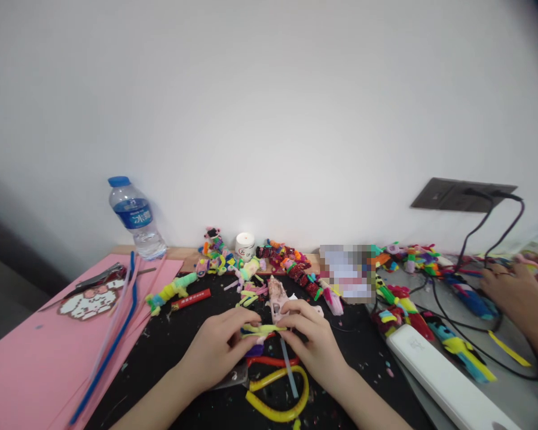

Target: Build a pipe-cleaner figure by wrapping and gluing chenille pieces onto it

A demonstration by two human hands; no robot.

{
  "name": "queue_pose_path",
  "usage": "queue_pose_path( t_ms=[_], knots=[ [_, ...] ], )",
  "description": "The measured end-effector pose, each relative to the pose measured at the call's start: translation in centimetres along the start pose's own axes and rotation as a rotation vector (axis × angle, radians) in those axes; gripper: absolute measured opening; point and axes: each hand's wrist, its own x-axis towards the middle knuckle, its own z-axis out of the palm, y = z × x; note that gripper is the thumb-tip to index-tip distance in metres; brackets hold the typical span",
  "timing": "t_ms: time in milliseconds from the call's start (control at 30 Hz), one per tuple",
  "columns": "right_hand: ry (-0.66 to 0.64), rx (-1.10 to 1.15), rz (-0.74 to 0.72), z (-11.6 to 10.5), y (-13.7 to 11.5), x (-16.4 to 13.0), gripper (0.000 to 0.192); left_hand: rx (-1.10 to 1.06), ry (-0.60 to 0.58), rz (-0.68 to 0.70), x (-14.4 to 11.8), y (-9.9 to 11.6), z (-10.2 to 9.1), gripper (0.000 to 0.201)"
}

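My left hand (222, 343) and my right hand (312, 341) meet over the black mat, each pinching one end of a short yellow-green pipe cleaner piece (263, 329). Just beyond my fingers lies a stained pale-pink tool (277, 294). A translucent stick (289, 370) slants down between my hands. Beneath them curve a red strand (272, 361) and a thick yellow loop (305, 391). Something purple beside my left fingertips is mostly hidden. A red-labelled stick (190, 299) and a green-yellow fuzzy figure (173, 292) rest to the left.
Pink sheets (22, 364) at left carry scissors (94, 279), a beaded piece (91, 300) and a blue pipe cleaner (110, 340). A water bottle (137, 218) leans by the wall. At right are a white case (448, 376), black cables (464, 337), fuzzy figures and another person's hand (515, 292).
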Motion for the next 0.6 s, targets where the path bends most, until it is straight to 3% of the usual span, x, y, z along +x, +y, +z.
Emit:
queue_pose_path(
  t_ms=[200,600],
  knots=[
    [-0.062,0.037,-0.004,0.04,-0.15,-0.05,0.014,-0.033,-0.048,0.124,0.14,0.07,0.17,0.013],
    [-0.085,0.009,-0.011,0.09,0.19,-0.38,0.013,0.016,-0.016,0.124,0.07,-0.28,0.35,0.011]
  ],
)
